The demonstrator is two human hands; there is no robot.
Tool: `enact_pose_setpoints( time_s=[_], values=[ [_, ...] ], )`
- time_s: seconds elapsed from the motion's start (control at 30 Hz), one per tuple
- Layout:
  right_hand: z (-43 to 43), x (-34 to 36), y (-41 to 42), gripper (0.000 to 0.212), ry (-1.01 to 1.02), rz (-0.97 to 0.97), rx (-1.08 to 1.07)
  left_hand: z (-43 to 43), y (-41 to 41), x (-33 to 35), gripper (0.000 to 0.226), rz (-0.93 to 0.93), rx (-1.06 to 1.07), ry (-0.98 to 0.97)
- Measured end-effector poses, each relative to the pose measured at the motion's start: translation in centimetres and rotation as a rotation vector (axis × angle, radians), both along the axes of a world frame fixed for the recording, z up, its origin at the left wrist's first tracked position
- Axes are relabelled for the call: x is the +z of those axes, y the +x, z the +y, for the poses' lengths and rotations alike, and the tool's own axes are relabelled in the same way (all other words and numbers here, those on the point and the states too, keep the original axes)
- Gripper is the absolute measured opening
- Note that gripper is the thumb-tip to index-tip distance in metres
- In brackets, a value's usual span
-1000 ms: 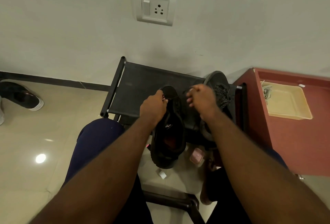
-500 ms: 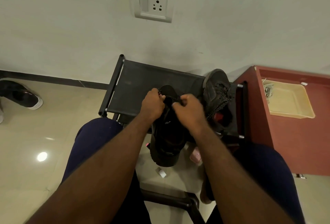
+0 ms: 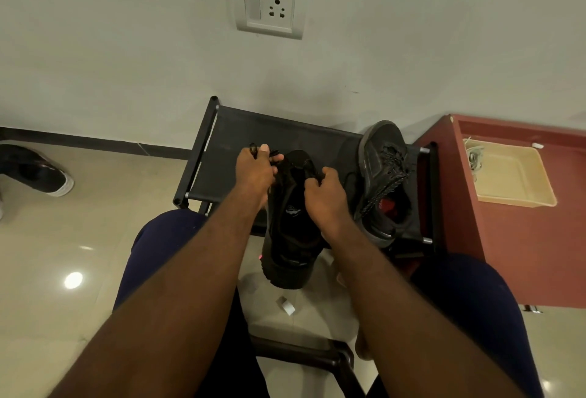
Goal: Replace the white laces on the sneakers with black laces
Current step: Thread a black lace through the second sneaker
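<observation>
A black rack [image 3: 203, 147] and red-brown cabinet [image 3: 523, 254] stand against a pale wall [image 3: 126, 48] on glossy beige tiles [image 3: 47, 254].

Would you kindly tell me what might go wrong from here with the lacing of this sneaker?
The sneaker overhangs the front edge of the rack while the left hand pinches the black lace and the right hand grips its upper; a hard tug may tip it floorward. Black lace on black fabric could hide a skipped eyelet. The second sneaker sits tilted nearby and could be knocked.
</observation>
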State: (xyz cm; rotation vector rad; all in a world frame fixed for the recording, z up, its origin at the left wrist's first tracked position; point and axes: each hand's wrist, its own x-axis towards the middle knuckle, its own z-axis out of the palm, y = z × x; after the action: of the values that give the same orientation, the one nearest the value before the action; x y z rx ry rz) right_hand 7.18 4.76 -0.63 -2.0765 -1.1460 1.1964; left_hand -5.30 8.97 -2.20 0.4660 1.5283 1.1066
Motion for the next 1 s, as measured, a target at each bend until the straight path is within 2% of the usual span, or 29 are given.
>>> enact_pose_setpoints(
  time_s=[0.1,0.13,0.23,0.3,0.33,0.4,0.47,0.53,0.63,0.73,0.8,0.9,1.0],
  values=[
    [0.2,-0.4,0.1,0.046,0.032,0.018,-0.034,0.6,-0.4,0.9,0.018,-0.123,0.001,0.073],
    [0.2,-0.6,0.1,0.041,0.038,0.032,-0.043,0.6,-0.5,1.1,0.018,-0.106,-0.027,0.089],
    [0.2,-1.2,-0.1,0.031,0.020,0.127,-0.094,0.3,-0.5,0.8,0.017,0.261,-0.139,0.133],
    [0.9,-1.7,0.6,0.032,0.057,0.180,-0.190,0.1,-0.8,0.2,0.016,0.463,-0.158,0.144],
    [1.5,-1.9,1.3,0.036,0.104,0.166,-0.240,0.0,-0.9,0.0,0.019,0.506,-0.145,0.130],
    [3.1,-1.9,2.9,0.038,0.164,0.000,-0.250,-0.1,-1.3,-0.1,0.026,0.532,-0.107,0.088],
    [5.2,-2.3,4.5,0.029,0.111,-0.244,-0.070,-0.1,-1.3,0.2,0.031,0.509,-0.079,0.063],
    [7.0,-2.9,5.0,0.024,-0.019,-0.409,0.170,-0.2,-1.1,0.4,0.033,0.457,-0.087,0.065],
    [8.0,-4.1,4.4,0.025,-0.161,-0.484,0.418,-0.4,-1.1,0.2,0.031,0.429,-0.115,0.089],
    [8.3,-5.0,3.7,0.012,-0.192,-0.508,0.491,-0.3,-1.2,0.1,0.030,0.413,-0.100,0.101],
    [8.5,-5.4,3.6,0.013,-0.186,-0.520,0.505,-0.1,-1.2,0.0,0.033,0.427,-0.106,0.094],
    [8.3,-5.5,3.8,0.017,-0.179,-0.514,0.515,-0.1,-1.3,0.2,0.039,0.525,-0.144,0.074],
    [8.0,-6.2,3.8,0.011,-0.159,-0.520,0.500,-0.4,-1.4,0.4,0.040,0.624,-0.172,0.056]
  ],
)
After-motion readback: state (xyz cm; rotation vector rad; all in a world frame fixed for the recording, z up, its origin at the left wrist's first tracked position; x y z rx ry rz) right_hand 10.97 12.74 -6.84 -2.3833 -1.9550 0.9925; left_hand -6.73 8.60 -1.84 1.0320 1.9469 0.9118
